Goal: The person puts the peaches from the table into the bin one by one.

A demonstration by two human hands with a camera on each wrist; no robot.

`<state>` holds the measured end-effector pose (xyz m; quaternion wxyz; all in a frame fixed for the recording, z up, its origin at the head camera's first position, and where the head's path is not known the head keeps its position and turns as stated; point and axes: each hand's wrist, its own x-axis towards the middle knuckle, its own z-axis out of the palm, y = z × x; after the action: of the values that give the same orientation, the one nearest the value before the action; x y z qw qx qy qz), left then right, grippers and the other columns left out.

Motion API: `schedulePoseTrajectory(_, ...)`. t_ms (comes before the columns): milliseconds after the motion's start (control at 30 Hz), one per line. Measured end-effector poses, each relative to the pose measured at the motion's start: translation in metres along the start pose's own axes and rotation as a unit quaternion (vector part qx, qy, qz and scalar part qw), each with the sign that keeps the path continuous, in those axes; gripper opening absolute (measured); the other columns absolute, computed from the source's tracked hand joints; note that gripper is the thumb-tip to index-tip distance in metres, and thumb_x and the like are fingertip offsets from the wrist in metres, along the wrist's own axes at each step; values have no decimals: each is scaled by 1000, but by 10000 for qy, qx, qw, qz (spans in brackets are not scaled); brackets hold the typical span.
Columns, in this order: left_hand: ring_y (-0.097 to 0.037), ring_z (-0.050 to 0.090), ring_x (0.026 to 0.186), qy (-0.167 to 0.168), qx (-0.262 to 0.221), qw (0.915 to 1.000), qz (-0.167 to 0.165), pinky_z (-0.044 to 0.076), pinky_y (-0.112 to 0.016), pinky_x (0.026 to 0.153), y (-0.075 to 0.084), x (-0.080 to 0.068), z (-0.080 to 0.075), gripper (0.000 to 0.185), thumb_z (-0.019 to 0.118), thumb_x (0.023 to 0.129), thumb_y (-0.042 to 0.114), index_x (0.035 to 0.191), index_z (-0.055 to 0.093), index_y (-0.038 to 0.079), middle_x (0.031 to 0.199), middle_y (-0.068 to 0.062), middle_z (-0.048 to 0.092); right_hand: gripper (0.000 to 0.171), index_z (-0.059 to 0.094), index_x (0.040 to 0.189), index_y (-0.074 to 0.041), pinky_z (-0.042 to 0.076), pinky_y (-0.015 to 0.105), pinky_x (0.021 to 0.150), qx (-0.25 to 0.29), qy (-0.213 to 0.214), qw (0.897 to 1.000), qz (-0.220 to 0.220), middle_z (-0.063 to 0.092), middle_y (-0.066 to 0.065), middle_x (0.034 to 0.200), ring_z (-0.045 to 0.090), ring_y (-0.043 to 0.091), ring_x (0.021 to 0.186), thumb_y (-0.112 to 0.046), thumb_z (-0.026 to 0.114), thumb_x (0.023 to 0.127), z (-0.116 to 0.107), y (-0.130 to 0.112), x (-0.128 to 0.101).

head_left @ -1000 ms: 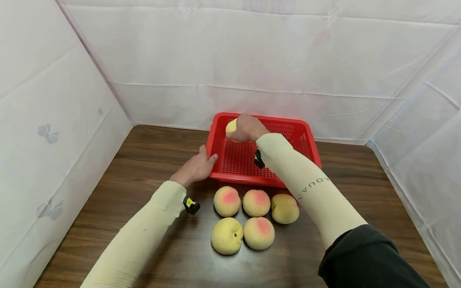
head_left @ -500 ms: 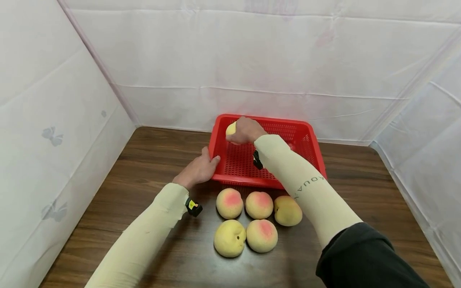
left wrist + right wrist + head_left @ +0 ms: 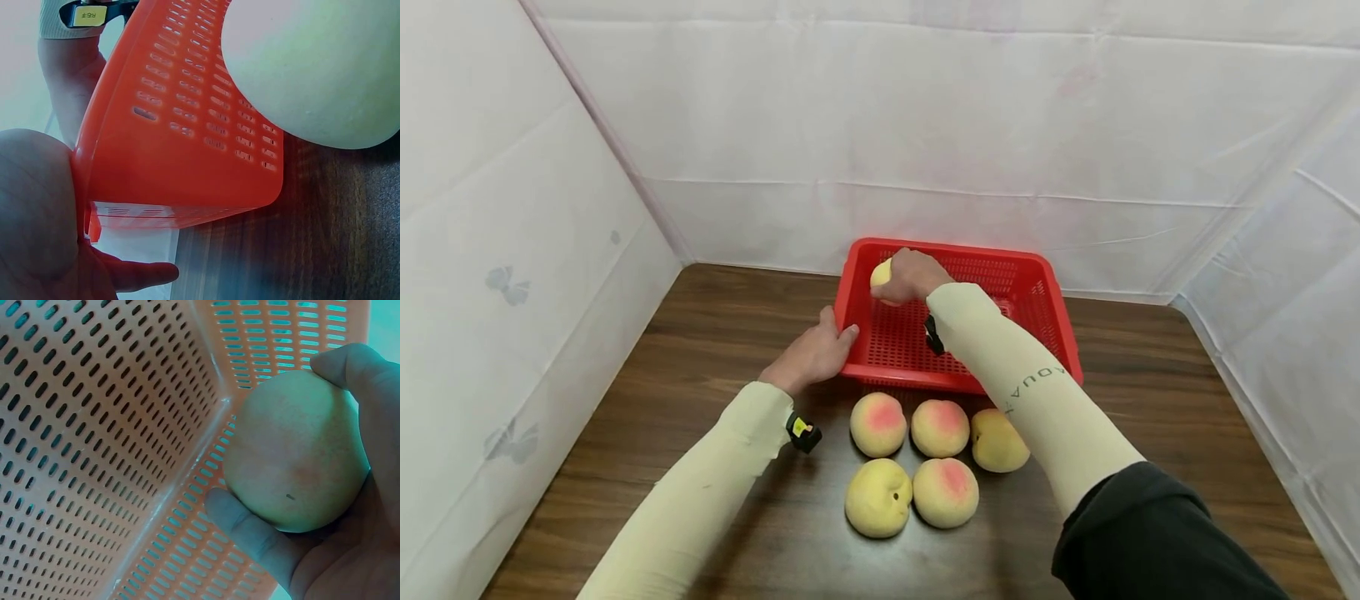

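My right hand [image 3: 917, 275] holds a yellowish peach [image 3: 882, 273] inside the red plastic basket [image 3: 910, 377], near its left end. In the right wrist view, thumb and fingers curl around the peach [image 3: 294, 450], above the slotted floor. At the basket's left front corner my left hand [image 3: 811, 354] grips the rim, the thumb on top. The left wrist view shows that hand [image 3: 37, 212] against the rim, with the basket wall [image 3: 169, 175] beside it and a large pale peach [image 3: 312, 69] close to the camera.
Several peaches lie in two rows before the basket, among them a pink-blushed peach [image 3: 877, 425], a yellow one [image 3: 877, 497] and one by the right forearm [image 3: 997, 442]. The wooden table [image 3: 737, 308] meets white sheeted walls [image 3: 760, 125] behind and at both sides.
My right hand has sunk slightly within the basket, still holding the peach. The left hand keeps its grip on the rim. The whole view has shifted a little.
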<state>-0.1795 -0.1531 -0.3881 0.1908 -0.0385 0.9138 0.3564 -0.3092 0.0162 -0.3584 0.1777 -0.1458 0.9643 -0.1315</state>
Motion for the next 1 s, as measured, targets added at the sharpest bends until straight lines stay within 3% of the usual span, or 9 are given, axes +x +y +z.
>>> schedulePoseTrajectory(167,-24,61,90,3,66,10000,14,47,-38,79,2,1,-1,52,38,111,43,145,28,4,108,-14,61,39,57,109,-10,50,31,70,25,-61,9999,98,65,8,96,61,22,83,-40,72,89,5,1,4)
schedulePoseTrajectory(433,-24,61,91,-36,90,9999,91,46,-39,82,6,0,0,51,37,111,43,144,28,4,108,-14,61,62,47,132,-4,53,37,83,-178,-233,9995,80,62,10,106,61,26,95,-42,73,90,12,7,6)
schedulePoseTrajectory(1000,-24,62,92,-18,100,9999,17,47,-39,83,5,1,3,58,38,111,43,150,23,4,110,-14,63,71,44,137,-4,53,40,95,3,-552,9984,115,62,11,113,60,27,103,-48,75,91,17,14,8)
